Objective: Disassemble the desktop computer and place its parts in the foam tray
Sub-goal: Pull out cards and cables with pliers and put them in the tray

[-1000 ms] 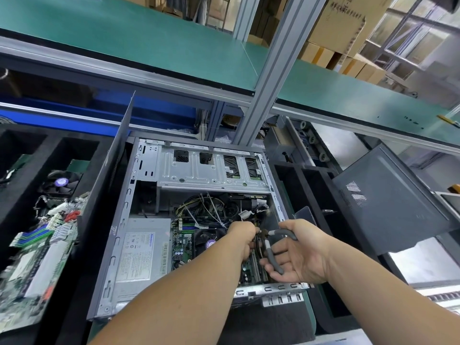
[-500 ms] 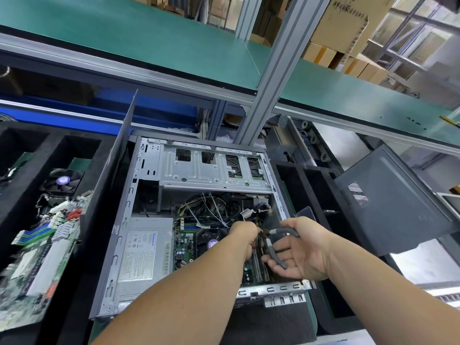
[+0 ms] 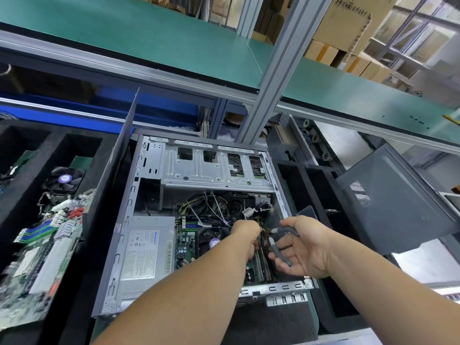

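A person is working inside the open case (image 3: 129,220) on the bench, the right hand (image 3: 303,247) gripping pliers (image 3: 278,242) with handles spread, the left hand (image 3: 245,235) closing on wiring. A board (image 3: 42,257) and fan (image 3: 64,179) are already lying in the foam tray (image 3: 57,138); the power supply (image 3: 146,250) and motherboard are remaining.

A factory or electronics teardown workshop is showing here. An aluminium frame (image 3: 278,70) is carrying a green-matted shelf (image 3: 149,28) over the work station, cardboard boxes (image 3: 348,28) are standing stacked behind it, black foam trays (image 3: 82,145) are lying to the left holding a circuit board (image 3: 37,257) and fan (image 3: 64,180), and an opened computer case (image 3: 139,220) is lying between them.
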